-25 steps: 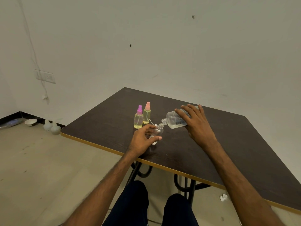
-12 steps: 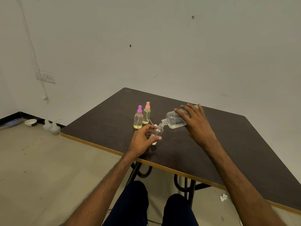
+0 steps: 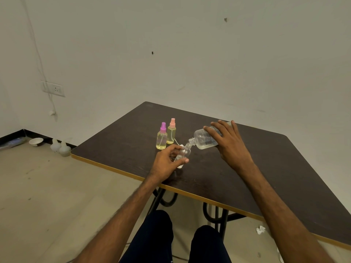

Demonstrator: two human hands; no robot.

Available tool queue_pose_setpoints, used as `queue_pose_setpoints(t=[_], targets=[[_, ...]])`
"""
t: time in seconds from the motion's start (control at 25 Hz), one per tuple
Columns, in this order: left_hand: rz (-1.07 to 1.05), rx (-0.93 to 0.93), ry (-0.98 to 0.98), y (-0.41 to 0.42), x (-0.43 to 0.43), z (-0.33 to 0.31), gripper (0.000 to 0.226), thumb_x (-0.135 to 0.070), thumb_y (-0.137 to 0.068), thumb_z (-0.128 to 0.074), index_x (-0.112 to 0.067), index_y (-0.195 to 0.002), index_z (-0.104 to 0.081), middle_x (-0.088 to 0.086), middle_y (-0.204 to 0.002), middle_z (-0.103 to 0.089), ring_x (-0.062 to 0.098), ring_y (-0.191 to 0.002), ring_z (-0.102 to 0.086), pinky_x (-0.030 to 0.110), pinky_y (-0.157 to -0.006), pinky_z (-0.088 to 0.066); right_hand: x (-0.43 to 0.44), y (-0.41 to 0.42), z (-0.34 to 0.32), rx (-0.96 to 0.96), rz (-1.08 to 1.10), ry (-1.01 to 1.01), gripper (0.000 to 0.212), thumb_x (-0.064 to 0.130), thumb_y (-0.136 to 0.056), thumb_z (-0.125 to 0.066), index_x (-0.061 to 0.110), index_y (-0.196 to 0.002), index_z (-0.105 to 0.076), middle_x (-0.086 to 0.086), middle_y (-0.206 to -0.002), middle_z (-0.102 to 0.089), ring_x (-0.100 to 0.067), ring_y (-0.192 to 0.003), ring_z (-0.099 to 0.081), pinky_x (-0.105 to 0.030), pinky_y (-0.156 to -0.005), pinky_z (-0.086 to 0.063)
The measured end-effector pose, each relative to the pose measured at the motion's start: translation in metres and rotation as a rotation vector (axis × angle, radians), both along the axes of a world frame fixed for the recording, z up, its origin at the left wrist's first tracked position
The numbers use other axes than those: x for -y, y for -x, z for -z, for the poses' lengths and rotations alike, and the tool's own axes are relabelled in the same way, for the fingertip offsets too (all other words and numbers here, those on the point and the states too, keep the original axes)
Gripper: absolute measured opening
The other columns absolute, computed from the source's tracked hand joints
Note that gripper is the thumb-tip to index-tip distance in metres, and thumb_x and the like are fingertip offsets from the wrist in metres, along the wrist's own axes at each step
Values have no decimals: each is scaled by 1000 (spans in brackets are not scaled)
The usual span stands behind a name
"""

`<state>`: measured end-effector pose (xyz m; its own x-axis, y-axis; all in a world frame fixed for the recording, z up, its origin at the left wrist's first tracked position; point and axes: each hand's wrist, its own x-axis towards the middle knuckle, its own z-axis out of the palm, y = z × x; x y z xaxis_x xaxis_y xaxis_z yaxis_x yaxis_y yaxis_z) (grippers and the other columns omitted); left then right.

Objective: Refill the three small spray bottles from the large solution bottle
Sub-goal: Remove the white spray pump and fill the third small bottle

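— Fingers (image 3: 176, 147) of the left hand (image 3: 167, 162) first: how do they lie?
— Curled round the small clear plastic spray bottle (image 3: 185, 153), thumb in front and fingertips behind. They pinch it roughly upright on the dark brown wooden table (image 3: 266, 168), just left of the frame's centre, with its neck uncapped
— And the right hand (image 3: 229, 145)?
— Its fingers (image 3: 212, 130) spread over the large clear round solution bottle (image 3: 204, 140) and grip it from above. That bottle is tipped almost onto its side, to the right of the small one. Its mouth points down and left and meets the small bottle's open neck
— Where do the other two stand?
— Further back on the table, just left of the pour. One is a small bottle of yellowish liquid with a purple spray cap (image 3: 161, 137). Close behind it is a like bottle with a pink spray cap (image 3: 171, 132). Both are upright and capped; whether they touch I cannot tell
— Anything else?
— A white piece (image 3: 180, 165) lies on the table under the left thumb, mostly hidden, so I cannot tell what it is. Knees in dark trousers (image 3: 152, 240) fill the bottom middle. A white wall socket (image 3: 55, 89) sits at the upper left. On the floor at the left edge are a white bowl (image 3: 36, 141) and two pale jugs (image 3: 60, 148), and at the lower right a crumpled white scrap (image 3: 260, 229)
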<state>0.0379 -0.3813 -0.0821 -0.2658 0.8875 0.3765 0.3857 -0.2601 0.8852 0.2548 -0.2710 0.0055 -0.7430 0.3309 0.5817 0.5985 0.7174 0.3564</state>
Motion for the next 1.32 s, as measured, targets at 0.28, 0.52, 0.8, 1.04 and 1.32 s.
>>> queue_pose_setpoints(t=[0.28,0.52,0.8,1.04,1.32], targets=[[-4,-2,-4,0,0,0,41,-30,-78,-83,-26,-115,-65,-11,-109,-71,1,-103,-66,28,-92,-56,1,0,-3,4,-3,-14,88,-2,-72,-80,23,-145,-37,-16,-142,-47,-37,-135,-39,-55,-118,-18],[-6,-9,-2,0,0,0,41,-30,-79,-83,-27,-115,-64,-11,-109,-71,2,-103,-66,28,-92,-56,1,1,-3,13,-4,-30,93,-4,-69,-82,24,-145,-36,-15,-142,-47,-36,-135,-38,-56,-117,-19],[-5,-4,-9,0,0,0,40,-29,-78,-83,-25,-114,-66,-11,-106,-72,1,-100,-67,28,-90,-56,2,2,-3,19,-4,-36,95,-5,-67,-83,24,-145,-35,-16,-141,-48,-37,-135,-39,-57,-117,-21],[-2,-6,-4,-1,1,-1,40,-30,-79,-83,-27,-114,-65,-14,-105,-71,-3,-100,-66,23,-88,-55,-1,2,-5,31,-9,-46,92,-5,-69,-81,23,-144,-37,-16,-141,-48,-37,-136,-39,-56,-117,-18],[-3,-11,10,-1,2,-2,39,-30,-79,-82,-28,-114,-64,-18,-103,-69,-8,-99,-64,14,-83,-52,-1,2,-5,47,0,-42,93,-4,-70,-81,24,-146,-34,-15,-143,-47,-36,-137,-37,-56,-118,-17]])
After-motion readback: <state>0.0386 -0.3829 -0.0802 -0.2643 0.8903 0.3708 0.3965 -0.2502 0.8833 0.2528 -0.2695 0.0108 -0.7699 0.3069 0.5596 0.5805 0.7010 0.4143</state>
